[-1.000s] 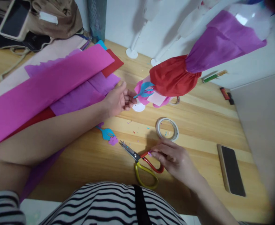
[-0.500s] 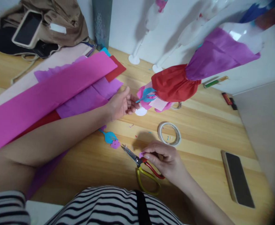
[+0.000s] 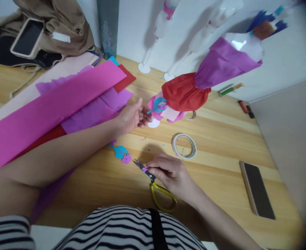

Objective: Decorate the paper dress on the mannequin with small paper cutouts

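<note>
My right hand (image 3: 170, 172) pinches a small purple paper cutout (image 3: 145, 169) between thumb and fingertips. Below it lies a pair of scissors (image 3: 153, 178), one yellow handle loop showing, the other handle hidden by the hand. Just left of the blade tips is a purple paper flower (image 3: 126, 159) against a blue leaf-shaped cutout (image 3: 120, 151). My left hand (image 3: 137, 116) has loosely curled fingers and a raised thumb. Its fingertips are at the tip of another blue cutout (image 3: 158, 104), which lies against a figure's pink lower layer, under its red skirt (image 3: 185, 93) and purple top (image 3: 217, 66).
Pink crepe paper (image 3: 54, 104) and other coloured sheets cover the left side. A tape roll (image 3: 184, 146), a phone (image 3: 257, 189) and a green glue-like tube (image 3: 231, 89) lie rightward. White-based bottle figures (image 3: 144, 68) stand by the wall. A brown bag (image 3: 72, 21) bears another phone (image 3: 27, 37).
My right hand has moved left over the scissors with the purple cutout, covering the red handle. My left hand stays by the blue cutout. The view has shifted slightly.
</note>
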### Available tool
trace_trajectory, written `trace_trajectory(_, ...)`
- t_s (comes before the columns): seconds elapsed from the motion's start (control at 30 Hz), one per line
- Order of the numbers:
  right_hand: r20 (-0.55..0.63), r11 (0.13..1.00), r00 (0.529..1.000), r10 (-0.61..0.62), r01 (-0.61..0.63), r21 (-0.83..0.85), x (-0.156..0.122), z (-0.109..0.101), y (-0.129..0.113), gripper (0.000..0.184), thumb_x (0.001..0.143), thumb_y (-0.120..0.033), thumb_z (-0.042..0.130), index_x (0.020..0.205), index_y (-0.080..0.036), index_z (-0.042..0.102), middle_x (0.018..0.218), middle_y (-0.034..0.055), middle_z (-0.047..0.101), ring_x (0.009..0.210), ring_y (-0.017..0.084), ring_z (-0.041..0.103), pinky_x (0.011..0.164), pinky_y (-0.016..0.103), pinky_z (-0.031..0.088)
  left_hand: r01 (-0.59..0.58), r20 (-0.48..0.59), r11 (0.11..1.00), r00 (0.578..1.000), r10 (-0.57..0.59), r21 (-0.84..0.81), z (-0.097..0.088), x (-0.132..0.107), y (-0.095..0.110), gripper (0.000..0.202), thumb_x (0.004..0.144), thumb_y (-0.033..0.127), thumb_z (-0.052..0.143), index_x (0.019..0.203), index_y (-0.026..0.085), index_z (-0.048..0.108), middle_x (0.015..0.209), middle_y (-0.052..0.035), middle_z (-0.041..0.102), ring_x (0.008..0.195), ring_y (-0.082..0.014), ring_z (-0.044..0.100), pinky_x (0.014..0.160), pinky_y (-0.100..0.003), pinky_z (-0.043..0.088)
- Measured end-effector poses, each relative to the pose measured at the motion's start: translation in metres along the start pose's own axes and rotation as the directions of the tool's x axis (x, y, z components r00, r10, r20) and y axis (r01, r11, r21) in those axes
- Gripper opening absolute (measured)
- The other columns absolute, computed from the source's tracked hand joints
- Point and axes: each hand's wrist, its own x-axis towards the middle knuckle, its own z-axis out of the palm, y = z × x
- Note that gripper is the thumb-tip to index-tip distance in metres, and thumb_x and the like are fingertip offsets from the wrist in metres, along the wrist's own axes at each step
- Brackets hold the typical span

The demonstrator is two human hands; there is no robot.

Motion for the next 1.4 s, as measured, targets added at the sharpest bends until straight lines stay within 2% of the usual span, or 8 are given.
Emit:
trace_trajectory(0.17,-0.090,0.992,0.996,-0.009,-0.002,-0.128,-0.007,-0.017,0.003,0.026,0.098,-0.018,0.059,0.111,-0.028,0.079,0.098,0.0106,0.081,0.081,0.026,0.075,0.068,0.039,0.058,-0.022,-0.008,1.000,1.000,0.022,0.022,0.001,0.000,0.001,0.052,0.105,0.053,0.028,0.072,0.019,0.051,0.062,-0.0048,0.061,0.050,-0.0139,0.053,0.049,-0.024,0.034)
trace_trajectory(0.4,-0.324,0.880,0.941,0.101,-0.236,-0.412,-0.038,-0.078,0.034,0.012,0.093,-0.028,0.066,0.097,-0.022,0.077,0.079,0.0061,0.070,0.056,0.018,0.060,0.054,0.034,0.049,-0.013,-0.005,0.999,1.000,0.014,0.050,0.004,-0.001,0.003,0.052,0.107,0.049,0.025,0.074,0.018,0.051,0.059,-0.0040,0.059,0.047,-0.0122,0.053,0.046,-0.023,0.033)
trace_trajectory(0.57,-0.295,0.810,0.954,0.055,-0.216,-0.546,-0.045,-0.070,0.051,0.016,0.093,-0.028,0.063,0.085,-0.020,0.074,0.094,0.0110,0.073,0.070,0.023,0.069,0.061,0.034,0.054,-0.025,-0.034,0.990,0.999,0.029,0.137,0.010,-0.006,0.005,0.043,0.108,0.036,0.032,0.076,0.016,0.052,0.058,-0.0014,0.060,0.045,-0.0085,0.051,0.045,-0.019,0.034)
trace_trajectory(0.73,-0.335,0.869,0.927,0.169,-0.300,-0.394,-0.036,-0.070,0.033,0.017,0.095,-0.032,0.061,0.086,-0.020,0.070,0.070,0.0049,0.071,0.054,0.018,0.063,0.051,0.029,0.048,-0.059,0.066,0.954,0.997,0.041,0.293,0.005,-0.004,0.002,0.021,0.095,0.013,0.055,0.074,0.012,0.058,0.065,-0.0021,0.064,0.051,-0.0061,0.054,0.049,-0.018,0.039)
trace_trajectory(0.87,-0.324,0.906,0.929,0.177,-0.283,-0.315,-0.024,-0.072,0.021,0.021,0.095,-0.039,0.062,0.086,-0.021,0.071,0.065,0.0025,0.071,0.051,0.017,0.060,0.048,0.027,0.045,-0.143,0.222,0.813,0.975,0.018,0.565,0.003,-0.008,-0.008,0.006,0.085,0.007,0.062,0.083,0.011,0.066,0.066,0.0008,0.064,0.052,-0.0067,0.054,0.054,-0.021,0.044)
trace_trajectory(1.03,-0.312,0.921,0.947,0.077,-0.188,-0.342,-0.014,-0.063,0.020,0.018,0.096,-0.033,0.062,0.089,-0.021,0.074,0.070,0.0038,0.073,0.050,0.016,0.059,0.049,0.028,0.047,-0.481,0.382,0.483,0.876,0.295,0.731,0.007,-0.018,-0.028,0.011,0.083,0.006,0.062,0.084,0.014,0.071,0.071,0.0022,0.067,0.066,-0.0083,0.057,0.065,-0.021,0.045)
trace_trajectory(1.27,-0.302,0.950,0.952,0.050,-0.138,-0.278,-0.023,-0.061,0.021,0.009,0.094,-0.029,0.065,0.091,-0.023,0.071,0.075,0.0059,0.075,0.061,0.022,0.069,0.054,0.032,0.054,-0.469,0.336,0.504,0.880,0.334,0.726,0.005,-0.013,-0.040,0.020,0.087,0.009,0.062,0.102,0.014,0.072,0.086,-0.0029,0.076,0.079,-0.0121,0.068,0.071,-0.024,0.052)
trace_trajectory(1.4,-0.298,0.959,0.953,0.056,-0.134,-0.249,-0.024,-0.059,0.022,0.010,0.094,-0.031,0.066,0.091,-0.024,0.071,0.076,0.0062,0.075,0.062,0.022,0.070,0.057,0.034,0.056,-0.500,0.391,0.353,0.856,0.339,0.791,0.004,-0.017,-0.036,0.017,0.090,0.015,0.063,0.100,0.014,0.077,0.087,-0.0042,0.079,0.076,-0.0131,0.069,0.070,-0.024,0.050)
